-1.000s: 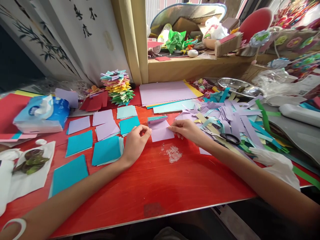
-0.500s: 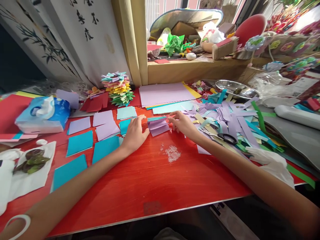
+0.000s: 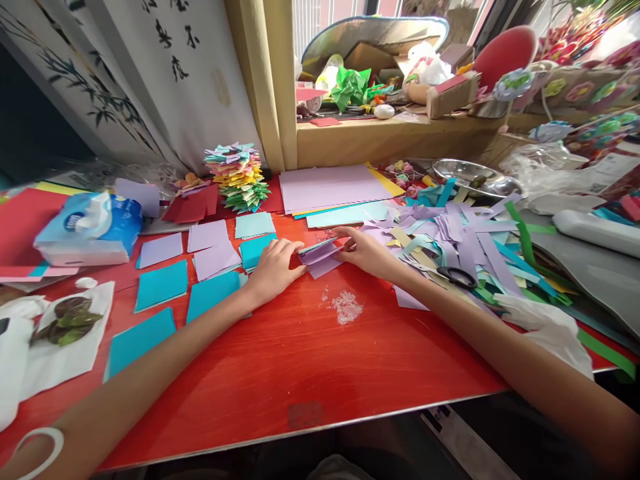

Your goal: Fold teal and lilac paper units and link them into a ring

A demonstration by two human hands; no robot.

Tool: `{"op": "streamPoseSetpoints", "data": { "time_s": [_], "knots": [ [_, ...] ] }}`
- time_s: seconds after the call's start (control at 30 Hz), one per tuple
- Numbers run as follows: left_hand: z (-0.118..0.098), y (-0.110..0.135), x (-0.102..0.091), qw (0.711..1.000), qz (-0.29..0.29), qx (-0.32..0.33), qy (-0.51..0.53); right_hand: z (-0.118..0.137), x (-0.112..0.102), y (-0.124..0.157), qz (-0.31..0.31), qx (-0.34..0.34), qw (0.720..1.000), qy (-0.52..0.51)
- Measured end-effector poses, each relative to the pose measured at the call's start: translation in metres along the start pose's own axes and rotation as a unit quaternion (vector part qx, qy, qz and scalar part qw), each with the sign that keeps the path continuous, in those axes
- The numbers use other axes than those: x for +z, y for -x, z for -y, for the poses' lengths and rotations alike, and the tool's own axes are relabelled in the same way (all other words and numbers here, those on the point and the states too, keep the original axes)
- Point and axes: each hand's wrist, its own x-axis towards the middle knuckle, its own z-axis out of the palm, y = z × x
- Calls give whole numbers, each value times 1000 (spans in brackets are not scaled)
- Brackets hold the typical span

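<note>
A small stack of purple paper (image 3: 321, 257) with a crease across it is tilted up above the red table. My left hand (image 3: 274, 270) pinches its left edge between thumb and fingers. At the right edge, my right hand (image 3: 367, 255) has its fingers curled round the paper, partly hiding that side. A darker edge shows along the top of the stack. Left of my left hand lie stacks of blue paper squares (image 3: 213, 297) and lilac paper squares (image 3: 216, 257). Scissors (image 3: 457, 277) with black handles rest near my right forearm, partly under paper strips.
Cut paper strips (image 3: 465, 240) heap up at the right, near a metal bowl (image 3: 477, 177). Behind my hands lie large purple sheets (image 3: 335, 188) and a folded-paper tower (image 3: 237, 177). A tissue pack (image 3: 90, 227) sits at left. White flakes (image 3: 347, 307) lie in front.
The purple paper has tipped so its top edge now slants, and it sits slightly nearer me. My hands have shifted slightly with it, the right fingers curling further round its edge.
</note>
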Motion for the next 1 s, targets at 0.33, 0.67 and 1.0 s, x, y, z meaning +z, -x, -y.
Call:
{"op": "streamPoseSetpoints", "data": {
  "time_s": [0.33, 0.67, 1.0],
  "knots": [
    [-8, 2, -4, 1000, 5, -5, -2, 8, 7, 5, -6, -66, 998, 15],
    [-21, 7, -7, 998, -23, -8, 55, 15, 10, 9, -34, -25, 999, 7],
    [-14, 4, -14, 995, 61, -65, 51, 7, 12, 9, -39, -11, 999, -1]
  ]
}}
